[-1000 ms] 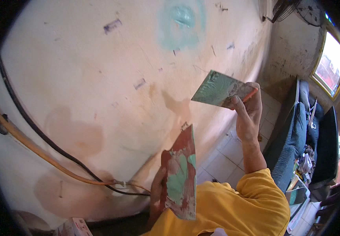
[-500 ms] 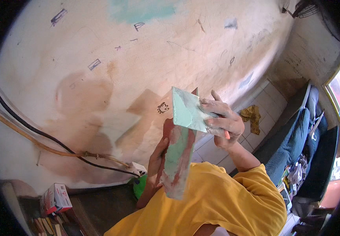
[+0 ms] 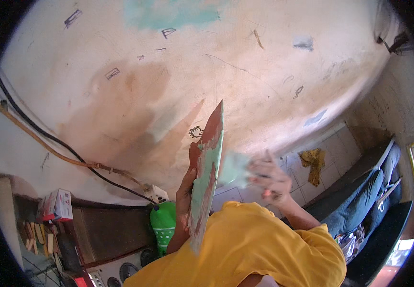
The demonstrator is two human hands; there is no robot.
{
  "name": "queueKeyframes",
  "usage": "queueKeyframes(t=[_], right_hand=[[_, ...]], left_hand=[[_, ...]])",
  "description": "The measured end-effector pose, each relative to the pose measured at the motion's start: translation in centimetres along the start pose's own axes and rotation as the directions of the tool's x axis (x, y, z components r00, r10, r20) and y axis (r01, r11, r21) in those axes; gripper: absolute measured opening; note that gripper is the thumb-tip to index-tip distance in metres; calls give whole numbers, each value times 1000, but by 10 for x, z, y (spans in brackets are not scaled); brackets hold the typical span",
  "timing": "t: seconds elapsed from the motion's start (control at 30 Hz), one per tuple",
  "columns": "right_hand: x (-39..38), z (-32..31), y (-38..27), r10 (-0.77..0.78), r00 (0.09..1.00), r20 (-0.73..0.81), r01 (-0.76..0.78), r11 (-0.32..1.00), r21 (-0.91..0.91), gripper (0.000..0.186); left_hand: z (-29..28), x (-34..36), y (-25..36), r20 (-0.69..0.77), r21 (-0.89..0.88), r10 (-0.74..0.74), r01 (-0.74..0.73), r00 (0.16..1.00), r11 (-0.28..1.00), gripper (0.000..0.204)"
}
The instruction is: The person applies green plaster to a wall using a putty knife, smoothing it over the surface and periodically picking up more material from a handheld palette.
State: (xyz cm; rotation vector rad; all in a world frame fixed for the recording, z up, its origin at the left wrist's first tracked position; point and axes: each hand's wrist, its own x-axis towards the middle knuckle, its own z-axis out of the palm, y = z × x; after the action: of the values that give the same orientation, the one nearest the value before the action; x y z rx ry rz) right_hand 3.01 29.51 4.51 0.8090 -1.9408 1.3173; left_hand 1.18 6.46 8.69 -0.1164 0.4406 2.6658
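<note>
My left hand (image 3: 184, 198) grips a long reddish-brown plastering board (image 3: 209, 165) by its left side. The board is held upright, turned nearly edge-on, and its face is smeared with pale green putty. Just to its right, my right hand (image 3: 273, 181) holds a wide putty knife (image 3: 235, 170) whose blade is coated with the same green putty. Motion blurs this hand and the blade, and the knife's handle is mostly hidden by the fingers. In front stands a pale wall (image 3: 168, 86) with drawn marks and a turquoise patch (image 3: 173, 13).
A black cable (image 3: 63, 143) and a tan pipe (image 3: 49, 150) run along the wall to a white socket box (image 3: 155, 192). A green bottle (image 3: 163, 217) stands below, left of my arm. A red-and-white box (image 3: 56, 205), a yellow cloth (image 3: 313, 162) and dark blue clothing (image 3: 355, 196) lie around.
The putty knife has come off the front of the board and moved down to its right. The board has turned from face-on to nearly edge-on. My view has shifted somewhat.
</note>
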Motion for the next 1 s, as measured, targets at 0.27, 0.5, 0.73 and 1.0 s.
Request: queueKeyframes(t=[0.27,0.5,0.73,1.0], right_hand=[[60,-17,-4,-238,937,-256,255,966,33,41],[14,16,12,-167,985,38,168,986,-3,29],[0,-23,19,247,883,-400,-274,962,-11,8],[56,-18,13,775,554,303,-507,25,861,23]], left_hand=[[-27,7,-23,52,151,-8,1,999,988,40],[-54,13,-21,167,-17,-132,137,977,990,28],[-37,17,-25,-102,224,28,-5,994,975,40],[-60,41,-42,-57,421,70,-39,996,906,48]])
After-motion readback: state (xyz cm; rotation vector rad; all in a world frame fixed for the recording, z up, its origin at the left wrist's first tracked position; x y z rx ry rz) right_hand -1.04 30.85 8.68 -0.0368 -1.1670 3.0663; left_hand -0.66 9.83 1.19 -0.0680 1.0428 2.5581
